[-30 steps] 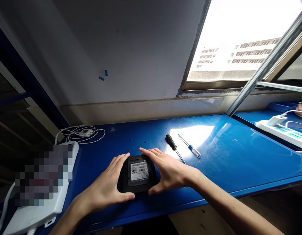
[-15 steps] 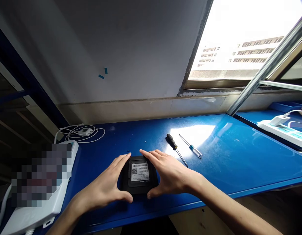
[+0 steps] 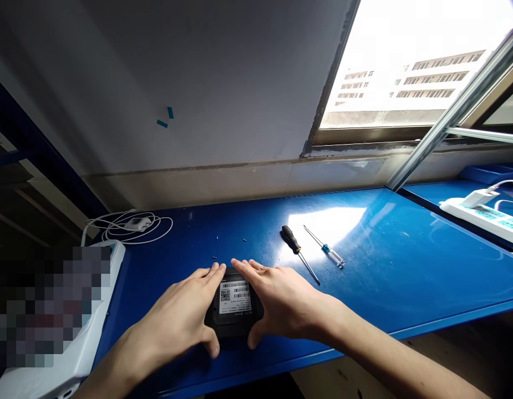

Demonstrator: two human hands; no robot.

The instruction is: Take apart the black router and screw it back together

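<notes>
A flat black device (image 3: 237, 319) lay label-side up on the blue table (image 3: 389, 266), close to its near edge, with a white label (image 3: 234, 299) bearing a square code and barcodes on its top; the left hand (image 3: 179, 313) lay along its left side and the right hand (image 3: 283, 296) along its right; the fingers of each hand were stretched forward and held close together, tips near the far edge, while each thumb stood well away from them by a near corner; the device thus sat between the two hands, though I could not tell whether the fingers were gripping it firmly or only resting against it; just beyond the left fingertips lay a small dark screw (image 3: 214, 257), and farther back were two more tiny pieces, one to the left (image 3: 217, 238) and one to the right (image 3: 244, 240); to the right of the hands lay a black-handled screwdriver (image 3: 298, 251), its tip toward the near side; just beside it was a clear-handled screwdriver (image 3: 326, 249), its tip pointing away; at the table's left stood a white unit (image 3: 79, 354), partly pixelated, with a coiled white cable (image 3: 172, 228) behind it.
</notes>
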